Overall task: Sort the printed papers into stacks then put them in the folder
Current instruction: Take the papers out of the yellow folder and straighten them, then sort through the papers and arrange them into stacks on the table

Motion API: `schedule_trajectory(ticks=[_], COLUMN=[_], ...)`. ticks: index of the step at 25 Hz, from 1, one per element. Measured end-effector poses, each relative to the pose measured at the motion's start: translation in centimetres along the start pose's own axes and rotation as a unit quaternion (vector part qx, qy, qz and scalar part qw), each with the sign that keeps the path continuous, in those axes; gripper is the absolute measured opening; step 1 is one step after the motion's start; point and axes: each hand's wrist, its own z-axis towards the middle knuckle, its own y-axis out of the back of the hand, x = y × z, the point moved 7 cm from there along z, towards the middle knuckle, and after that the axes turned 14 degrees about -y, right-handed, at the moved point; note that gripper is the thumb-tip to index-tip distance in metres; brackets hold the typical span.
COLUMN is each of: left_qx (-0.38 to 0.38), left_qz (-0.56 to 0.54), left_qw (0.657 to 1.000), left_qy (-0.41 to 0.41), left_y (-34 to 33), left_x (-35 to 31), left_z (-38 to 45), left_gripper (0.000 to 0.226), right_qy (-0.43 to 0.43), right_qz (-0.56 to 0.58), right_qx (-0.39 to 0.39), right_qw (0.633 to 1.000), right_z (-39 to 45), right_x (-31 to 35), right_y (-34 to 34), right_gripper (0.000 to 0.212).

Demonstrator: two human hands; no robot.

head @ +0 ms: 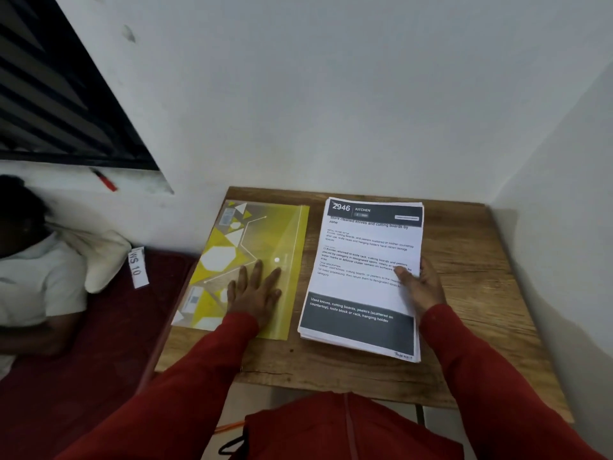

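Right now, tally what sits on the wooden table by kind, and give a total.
Yellow folder: 1
Stack of printed papers: 1
Hands resting on them: 2, left hand on the folder, right hand at the stack's edge
Total: 4

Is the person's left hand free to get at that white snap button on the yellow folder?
Probably yes. The left hand lies flat on the yellow folder, fingertips just below the snap button, and nothing covers it. The right hand is busy at the paper stack beside it.

A home bedroom: a bed with a pillow sits beside the small wooden bench under a louvred window.
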Motion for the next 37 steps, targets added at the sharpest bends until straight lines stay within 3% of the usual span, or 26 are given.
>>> schedule_trajectory(ticks=[5,7,8,9,11,12,13,17,27,32,37], left_qx=[-0.035,-0.123,-0.145,-0.123,-0.022,0.0,0.001,-0.052,-0.11,-0.089,-0.05], left_qz=[-0.016,-0.148,-0.281,-0.431,-0.66,-0.706,-0.719,-0.672,-0.715,-0.735,-0.734], left_qw=[0.999,0.981,0.948,0.892,0.744,0.702,0.692,0.739,0.69,0.672,0.677], left_qy=[0.027,0.02,0.027,0.053,0.097,0.089,0.066,0.006,-0.035,-0.024,-0.011], left_y=[1.5,4.1,5.4,6.3,7.7,8.7,9.7,11.4,10.4,10.2,10.1], left_x=[1.8,0.5,-0.4,-1.6,-4.8,-6.2,-7.1,-7.6,-10.0,-11.0,-11.6], left_z=[-1.4,-1.1,-0.8,-0.5,0.3,0.7,1.3,3.5,3.3,3.0,2.9], left_gripper=[0.051,0.061,0.071,0.077,0.069,0.058,0.046,0.034,0.025,0.029,0.034], right_qy=[-0.015,-0.021,-0.025,-0.03,-0.035,-0.037,-0.04,-0.026,-0.058,-0.048,-0.031], right_qz=[-0.012,0.007,0.019,0.03,0.048,0.06,0.072,0.061,0.17,0.163,0.139], right_qx=[0.024,0.032,0.044,0.059,0.091,0.104,0.113,0.105,0.068,0.081,0.079], right_qw=[1.0,0.999,0.999,0.997,0.994,0.992,0.99,0.992,0.981,0.982,0.987], right_z=[-0.4,-0.6,-0.8,-1.1,-1.7,-1.8,-2.0,-2.1,-1.9,-2.1,-2.4], right_x=[0.3,0.7,1.1,1.6,3.0,3.7,4.5,6.9,6.9,7.2,7.7], right_y=[-3.6,-4.6,-5.2,-5.7,-7.0,-7.6,-8.1,-7.9,-3.7,-2.9,-2.5], right_gripper=[0.038,0.038,0.038,0.037,0.036,0.039,0.043,0.032,0.035,0.032,0.029])
